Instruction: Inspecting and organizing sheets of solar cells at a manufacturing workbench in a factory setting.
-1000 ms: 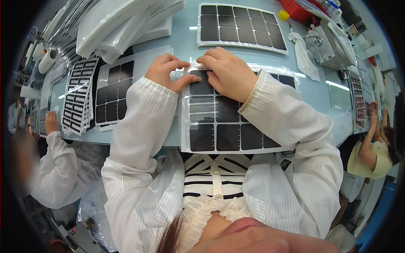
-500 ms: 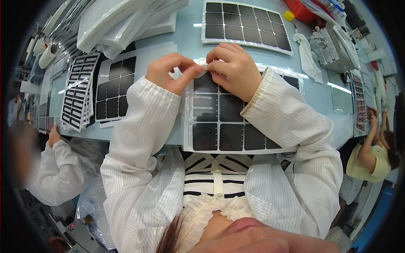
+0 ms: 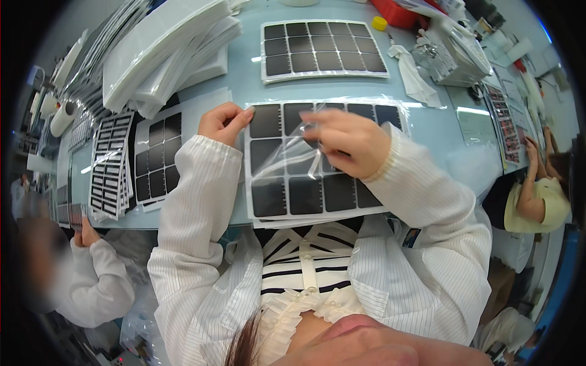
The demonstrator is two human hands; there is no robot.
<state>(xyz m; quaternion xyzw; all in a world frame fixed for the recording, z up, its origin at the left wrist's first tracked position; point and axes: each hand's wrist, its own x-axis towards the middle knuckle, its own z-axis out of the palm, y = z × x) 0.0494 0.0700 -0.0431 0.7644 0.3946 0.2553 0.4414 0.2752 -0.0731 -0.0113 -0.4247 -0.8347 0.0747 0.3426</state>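
A sheet of black square stickers (image 3: 265,198) on a white backing lies in front of me at the table's near edge. At its far left corner my left hand (image 3: 224,124) is closed, thumb and finger pinching the corner. My right hand (image 3: 351,141), slightly blurred, is over the sheet's middle and grips a clear film (image 3: 287,155). The film is wrinkled and lifted from the far left part of the sheet, stretching slantwise toward its left edge. How far it still touches the sheet farther right, I cannot tell.
Beyond lies another stack of black sticker sheets (image 3: 323,52). White plastic sleeves (image 3: 165,52) are piled at the far left, with printed sheets (image 3: 111,165) nearer. A white cloth (image 3: 415,76), a yellow cap (image 3: 379,24) and a red bin (image 3: 397,12) lie far right. Co-workers sit on both sides.
My right hand has moved away from the left, nearer and to the right, pulling the clear film off the sheet's far left corner. My left hand stays at that corner.
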